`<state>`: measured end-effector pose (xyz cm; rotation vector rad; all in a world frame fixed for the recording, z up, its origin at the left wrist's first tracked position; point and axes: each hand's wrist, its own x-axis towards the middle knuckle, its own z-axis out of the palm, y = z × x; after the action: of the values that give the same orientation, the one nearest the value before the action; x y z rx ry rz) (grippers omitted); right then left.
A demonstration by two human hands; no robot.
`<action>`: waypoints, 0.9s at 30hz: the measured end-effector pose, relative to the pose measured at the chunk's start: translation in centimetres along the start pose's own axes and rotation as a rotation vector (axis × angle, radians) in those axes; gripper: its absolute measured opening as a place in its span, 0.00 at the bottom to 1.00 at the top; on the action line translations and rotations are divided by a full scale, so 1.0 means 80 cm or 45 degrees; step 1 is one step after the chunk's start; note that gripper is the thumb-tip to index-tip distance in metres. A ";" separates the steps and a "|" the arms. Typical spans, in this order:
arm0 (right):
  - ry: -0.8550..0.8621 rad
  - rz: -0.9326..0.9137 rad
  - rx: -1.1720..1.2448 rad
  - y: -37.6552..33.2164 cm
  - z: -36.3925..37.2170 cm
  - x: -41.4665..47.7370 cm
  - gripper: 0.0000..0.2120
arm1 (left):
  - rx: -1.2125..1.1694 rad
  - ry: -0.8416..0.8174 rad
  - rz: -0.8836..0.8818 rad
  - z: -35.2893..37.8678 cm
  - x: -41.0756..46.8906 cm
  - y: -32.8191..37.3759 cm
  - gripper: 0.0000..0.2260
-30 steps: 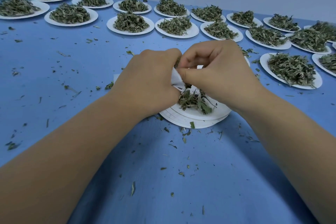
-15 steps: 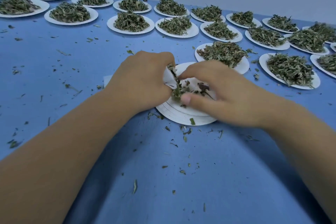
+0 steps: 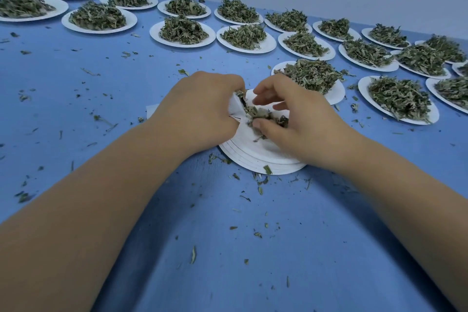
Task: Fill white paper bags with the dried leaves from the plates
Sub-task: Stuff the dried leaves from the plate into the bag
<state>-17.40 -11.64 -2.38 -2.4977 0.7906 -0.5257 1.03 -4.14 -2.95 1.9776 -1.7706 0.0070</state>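
One white paper bag [image 3: 234, 106] held over a stack of plates [image 3: 255, 163].
The left hand [image 3: 200, 111] gripped the bag with curled fingers, its mouth turned toward the right. The right hand [image 3: 298, 119] curled thumb and fingers round a clump of dried leaves [image 3: 263, 115] on the top plate, right at the bag's mouth. The stack sat on the blue worktop [image 3: 253, 248], which was littered with leaf scraps. Many heaped plates [image 3: 182, 44] stood in rows along the far side, one just beyond the right hand.

Both forearms converge forward, the left hand [image 3: 202, 111] curled in a grip, the right hand [image 3: 301, 119] pinching with bent fingers.
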 end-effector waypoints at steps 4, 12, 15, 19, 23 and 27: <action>0.031 0.011 0.122 0.001 -0.015 -0.012 0.15 | -0.077 0.014 -0.004 -0.001 -0.002 -0.003 0.17; -0.141 -0.050 -0.323 0.003 0.009 -0.022 0.29 | -0.017 -0.027 -0.025 -0.002 -0.001 0.002 0.21; -0.066 -0.037 -0.211 0.007 0.009 -0.011 0.27 | 0.032 -0.028 -0.029 -0.003 -0.002 0.004 0.22; -0.019 -0.165 -0.285 0.009 0.012 0.002 0.10 | 0.055 -0.049 -0.026 -0.003 -0.003 0.007 0.23; -0.003 -0.212 -0.319 0.011 0.008 0.014 0.06 | 0.042 -0.059 -0.017 -0.003 -0.003 0.005 0.24; 0.024 -0.064 -0.151 0.008 -0.015 0.022 0.04 | 0.023 -0.037 -0.004 -0.002 -0.004 0.004 0.27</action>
<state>-16.92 -13.52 -1.37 -2.6306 0.7895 -0.5349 0.72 -3.82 -2.76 2.0030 -1.7918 -0.0067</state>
